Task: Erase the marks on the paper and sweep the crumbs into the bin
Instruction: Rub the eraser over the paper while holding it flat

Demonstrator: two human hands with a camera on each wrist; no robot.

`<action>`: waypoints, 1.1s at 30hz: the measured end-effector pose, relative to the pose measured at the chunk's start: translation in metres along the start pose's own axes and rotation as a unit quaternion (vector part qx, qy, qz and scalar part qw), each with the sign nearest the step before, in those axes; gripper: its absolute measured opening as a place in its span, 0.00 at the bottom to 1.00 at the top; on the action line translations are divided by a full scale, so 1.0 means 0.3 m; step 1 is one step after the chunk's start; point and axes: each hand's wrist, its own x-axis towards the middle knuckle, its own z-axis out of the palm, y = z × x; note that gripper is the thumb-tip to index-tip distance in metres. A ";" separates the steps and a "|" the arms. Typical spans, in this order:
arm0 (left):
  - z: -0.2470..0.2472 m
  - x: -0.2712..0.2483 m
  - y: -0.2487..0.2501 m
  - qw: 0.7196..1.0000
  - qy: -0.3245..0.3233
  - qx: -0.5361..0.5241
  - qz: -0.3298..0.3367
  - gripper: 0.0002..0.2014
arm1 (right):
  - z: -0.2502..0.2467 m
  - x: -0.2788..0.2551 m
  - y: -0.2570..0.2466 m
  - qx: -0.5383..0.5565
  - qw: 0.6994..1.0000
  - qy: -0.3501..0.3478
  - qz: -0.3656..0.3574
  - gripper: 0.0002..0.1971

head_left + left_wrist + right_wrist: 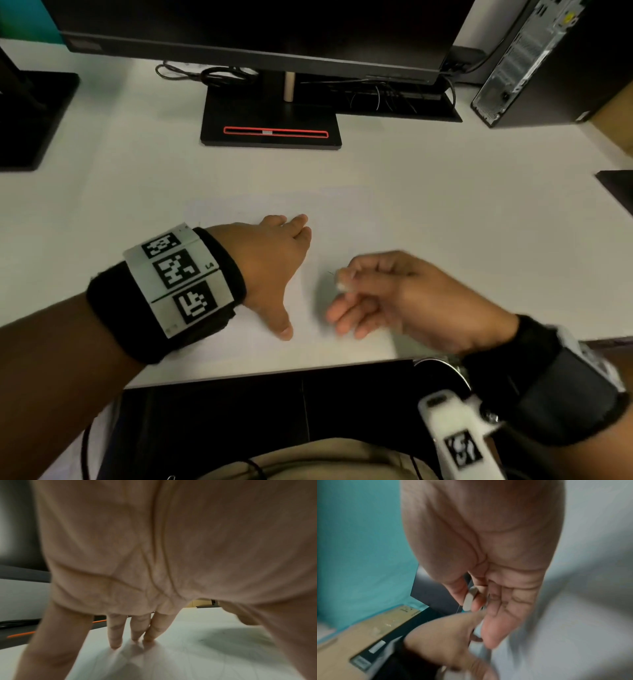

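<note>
A white sheet of paper (342, 219) lies on the white desk, and its edges are faint. My left hand (274, 260) presses flat on it with straight fingers (116, 631) and the thumb spread toward me. Just right of it, my right hand (373, 291) pinches a small white eraser (342, 281) between thumb and forefinger, low over the paper; the eraser (468, 601) shows slim and pale in the right wrist view. A faint pencil mark (200, 640) shows on the paper. The right hand is motion-blurred. No bin is in view.
A black monitor stand (270, 123) with a red-rimmed slot sits behind the paper, with cables (205, 73) beside it. A computer tower (534, 61) stands at the back right, another dark stand base (30, 116) at the left. The desk's front edge (267, 373) runs just under my wrists.
</note>
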 end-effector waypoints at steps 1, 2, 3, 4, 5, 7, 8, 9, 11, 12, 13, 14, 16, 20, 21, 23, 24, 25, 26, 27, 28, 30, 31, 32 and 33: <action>0.002 0.000 -0.001 1.000 0.003 0.002 0.002 0.70 | 0.030 -0.003 0.025 0.044 0.998 -0.030 0.030 0.09; 0.006 0.000 -0.001 1.000 0.005 0.004 0.004 0.70 | 0.033 0.003 0.041 0.085 0.994 -0.039 0.053 0.10; 0.009 -0.001 -0.002 1.000 0.007 0.003 0.005 0.70 | 0.016 0.019 0.045 0.131 0.989 -0.021 0.066 0.12; 0.012 -0.002 -0.002 1.000 0.007 0.001 0.004 0.69 | -0.022 0.039 0.045 0.183 0.981 0.027 0.062 0.14; 0.015 -0.004 -0.003 1.000 0.006 -0.003 0.001 0.69 | -0.068 0.056 0.037 0.235 0.967 0.091 0.038 0.15; 0.024 -0.006 -0.003 1.000 0.008 -0.011 -0.007 0.69 | -0.150 0.068 0.009 0.316 0.922 0.214 -0.063 0.14; 0.029 -0.008 -0.003 1.000 0.011 -0.014 -0.010 0.69 | -0.168 0.065 0.002 0.337 0.902 0.248 -0.107 0.13; 0.032 -0.008 -0.004 1.000 0.014 -0.018 -0.014 0.70 | -0.162 0.056 0.001 0.345 0.895 0.254 -0.129 0.13; 0.034 -0.008 -0.006 0.999 0.016 -0.033 -0.021 0.71 | -0.093 0.044 0.020 0.344 0.910 0.197 -0.116 0.12; 0.036 -0.007 -0.006 0.999 0.015 -0.041 -0.025 0.71 | -0.046 0.041 0.039 0.336 0.925 0.152 -0.089 0.10; 0.038 -0.005 -0.008 0.998 0.015 -0.047 -0.030 0.72 | 0.007 0.036 0.052 0.315 0.942 0.101 -0.051 0.09; 0.041 -0.002 -0.011 0.998 0.017 -0.052 -0.034 0.73 | 0.043 0.034 0.066 0.283 0.958 0.052 -0.004 0.09; 0.048 0.000 -0.019 0.997 0.018 -0.062 -0.043 0.74 | 0.054 0.048 0.078 0.256 0.964 0.002 0.070 0.15; 0.053 -0.006 -0.028 0.996 0.006 -0.081 -0.049 0.74 | -0.089 0.104 0.036 0.399 0.898 0.184 -0.036 0.19; 0.055 -0.006 -0.028 0.996 0.006 -0.080 -0.047 0.74 | -0.113 0.106 0.023 0.426 0.868 0.240 -0.086 0.17; 0.057 -0.005 -0.024 0.996 0.011 -0.078 -0.044 0.75 | -0.107 0.092 0.011 0.447 0.842 0.269 -0.136 0.15; 0.058 -0.006 -0.021 0.996 0.014 -0.079 -0.044 0.75 | -0.076 0.087 0.014 0.444 0.855 0.236 -0.125 0.16; 0.060 -0.009 -0.015 0.996 0.016 -0.079 -0.046 0.75 | -0.030 0.082 0.019 0.425 0.882 0.183 -0.095 0.17; 0.061 -0.011 -0.007 0.996 0.020 -0.076 -0.049 0.76 | 0.021 0.078 0.027 0.384 0.914 0.123 -0.050 0.16; 0.063 -0.012 -0.001 0.996 0.025 -0.072 -0.051 0.76 | 0.058 0.079 0.038 0.329 0.942 0.066 0.006 0.14; 0.065 -0.012 0.002 0.996 0.029 -0.069 -0.052 0.76 | 0.075 0.087 0.046 0.285 0.957 0.027 0.053 0.15; 0.069 -0.013 0.001 0.996 0.025 -0.070 -0.059 0.77 | 0.042 0.119 0.045 0.300 0.950 0.028 0.076 0.21; 0.072 -0.014 -0.003 0.995 0.019 -0.072 -0.062 0.77 | 0.001 0.141 0.038 0.343 0.935 0.071 0.052 0.23; 0.074 -0.015 -0.008 0.995 0.015 -0.076 -0.065 0.77 | -0.045 0.165 0.026 0.390 0.912 0.128 0.003 0.23; 0.075 -0.019 -0.011 0.995 0.011 -0.078 -0.066 0.77 | -0.089 0.182 0.014 0.428 0.881 0.193 -0.053 0.19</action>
